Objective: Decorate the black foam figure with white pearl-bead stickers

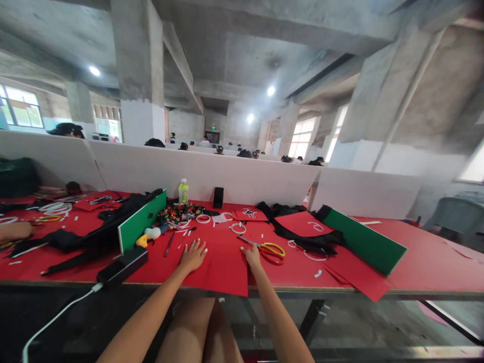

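Observation:
A red sheet of paper or card lies in front of me, its near edge hanging slightly over the table edge. My left hand rests flat on its left part, fingers spread. At the sheet's right edge is my right hand, its thumb stretched out over the edge and apart from the forefinger; the other fingers are partly hidden. Beside the right hand lie scissors with yellow and red handles, blades pointing left, not held. A white ring lies beyond the sheet. Left of my left hand is a dark pen-like stick.
Green boards stand on both sides. Black cloth and more red sheets lie right. A bottle, a black phone-like block and small colourful pieces are behind. A black power bank with a white cable sits front left. Another person's hand shows far left.

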Motion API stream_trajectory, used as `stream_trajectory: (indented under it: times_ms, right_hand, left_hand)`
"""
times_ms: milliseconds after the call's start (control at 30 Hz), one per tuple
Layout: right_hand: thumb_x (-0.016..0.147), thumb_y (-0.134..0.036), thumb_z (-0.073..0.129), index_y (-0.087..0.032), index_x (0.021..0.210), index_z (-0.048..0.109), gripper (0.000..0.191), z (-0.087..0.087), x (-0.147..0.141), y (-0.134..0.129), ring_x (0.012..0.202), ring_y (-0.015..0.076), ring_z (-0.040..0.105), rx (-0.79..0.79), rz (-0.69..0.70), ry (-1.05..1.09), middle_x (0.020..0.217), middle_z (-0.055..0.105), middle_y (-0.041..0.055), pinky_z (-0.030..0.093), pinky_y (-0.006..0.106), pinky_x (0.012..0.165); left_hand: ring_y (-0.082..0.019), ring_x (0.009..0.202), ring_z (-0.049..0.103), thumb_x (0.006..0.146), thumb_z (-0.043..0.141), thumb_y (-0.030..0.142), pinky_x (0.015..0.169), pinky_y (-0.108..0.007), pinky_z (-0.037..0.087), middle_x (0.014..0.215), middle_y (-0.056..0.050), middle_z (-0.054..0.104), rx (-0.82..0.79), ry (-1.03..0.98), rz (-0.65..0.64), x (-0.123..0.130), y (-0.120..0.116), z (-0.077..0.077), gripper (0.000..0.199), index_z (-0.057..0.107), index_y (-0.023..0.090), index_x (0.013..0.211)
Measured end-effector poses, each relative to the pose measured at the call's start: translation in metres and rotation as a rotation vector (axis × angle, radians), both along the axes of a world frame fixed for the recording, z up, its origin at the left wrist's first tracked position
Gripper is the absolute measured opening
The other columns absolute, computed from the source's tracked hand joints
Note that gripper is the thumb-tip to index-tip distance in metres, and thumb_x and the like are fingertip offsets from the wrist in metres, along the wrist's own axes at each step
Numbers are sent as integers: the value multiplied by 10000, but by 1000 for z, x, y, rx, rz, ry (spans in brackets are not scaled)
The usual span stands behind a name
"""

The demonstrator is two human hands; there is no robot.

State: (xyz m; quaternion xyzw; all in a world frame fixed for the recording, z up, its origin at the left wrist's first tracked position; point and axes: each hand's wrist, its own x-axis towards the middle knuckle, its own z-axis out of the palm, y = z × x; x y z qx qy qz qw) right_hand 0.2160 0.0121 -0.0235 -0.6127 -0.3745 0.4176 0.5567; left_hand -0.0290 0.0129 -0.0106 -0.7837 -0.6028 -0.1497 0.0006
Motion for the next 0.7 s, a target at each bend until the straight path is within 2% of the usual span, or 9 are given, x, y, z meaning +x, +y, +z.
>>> stream_trajectory:
  times_ms: [167,700]
  right_hand:
    - [896,-314,554,-162,1183,525,326,-1,-2,2,959,197,597,6,-48,-53,1156,571,78,521,399,802]
    - [900,-318,545,-171,1158,542,297,-2,1,-5,943,190,600,87,-84,-98,1143,580,72,522,386,798]
  left_hand:
    - [-235,1075,550,892,540,340,896,-463,475,1244,-96,526,-5,-4,34,1,2,-2,361,512,169,1209]
    - [-259,1146,505,890,538,356,951,-503,426,1305,-102,484,-41,-29,124,2,-7,-1,395,493,178,1240]
